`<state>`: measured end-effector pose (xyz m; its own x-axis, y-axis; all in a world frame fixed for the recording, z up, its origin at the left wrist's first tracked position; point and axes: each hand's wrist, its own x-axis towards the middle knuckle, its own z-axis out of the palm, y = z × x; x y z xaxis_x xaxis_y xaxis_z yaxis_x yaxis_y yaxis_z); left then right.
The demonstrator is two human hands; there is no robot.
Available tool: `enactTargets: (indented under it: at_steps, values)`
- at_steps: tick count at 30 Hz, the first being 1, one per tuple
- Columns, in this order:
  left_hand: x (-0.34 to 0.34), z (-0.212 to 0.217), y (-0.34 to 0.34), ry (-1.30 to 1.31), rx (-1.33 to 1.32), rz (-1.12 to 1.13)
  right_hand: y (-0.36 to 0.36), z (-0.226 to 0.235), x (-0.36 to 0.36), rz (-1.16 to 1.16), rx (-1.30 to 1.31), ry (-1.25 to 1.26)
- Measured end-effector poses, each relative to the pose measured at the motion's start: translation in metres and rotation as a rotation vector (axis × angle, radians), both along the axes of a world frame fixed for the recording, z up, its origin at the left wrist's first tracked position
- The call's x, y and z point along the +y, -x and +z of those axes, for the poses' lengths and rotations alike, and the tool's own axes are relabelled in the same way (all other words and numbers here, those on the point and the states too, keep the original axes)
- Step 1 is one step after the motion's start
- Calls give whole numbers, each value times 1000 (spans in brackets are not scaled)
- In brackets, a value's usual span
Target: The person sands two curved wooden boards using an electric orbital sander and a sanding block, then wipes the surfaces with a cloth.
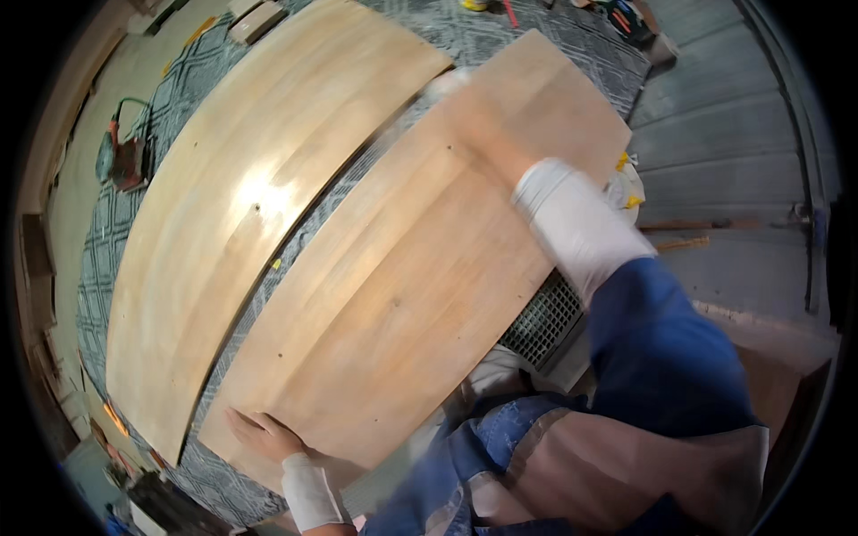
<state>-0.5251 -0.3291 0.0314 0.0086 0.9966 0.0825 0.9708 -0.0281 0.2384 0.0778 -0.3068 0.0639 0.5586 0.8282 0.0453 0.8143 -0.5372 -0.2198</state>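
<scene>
A long pale wooden panel (pixel 393 304) lies on a grey patterned cloth in front of me. My left hand (pixel 264 435) rests flat on its near left end, fingers stretched out. Toward the far edge of the same panel, my right hand (pixel 478 121) is smeared by motion. At its fingers shows a blurred white wad (pixel 447 83) that looks like a cloth, pressed to the panel's edge. Both wrists wear white sleeve cuffs. Beyond a narrow gap lies a second, glossier wooden panel (pixel 223 223), which neither hand touches.
The grey patterned cloth (pixel 192 98) spreads beneath both panels. A power sander (pixel 130 159) stands at the left, wood blocks (pixel 256 21) at the far left. Under the near panel edge sits a grid-topped crate (pixel 545 317). Tools (pixel 628 20) lie at the far right.
</scene>
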Motion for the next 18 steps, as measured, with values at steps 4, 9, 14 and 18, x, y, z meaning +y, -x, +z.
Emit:
enactTargets:
  at_steps: [4,9,14,18]
  values:
    - [-1,-8,14,-47,63,-16,-81,-25,3,-62,-218,-10]
    - [4,8,-8,-52,5,12,175,-12,8,512,106,-99]
    - [7,9,-10,-90,-67,25,431,-6,34,858,117,-205]
    - [-1,6,9,-79,-88,10,386,-2,29,797,108,-1]
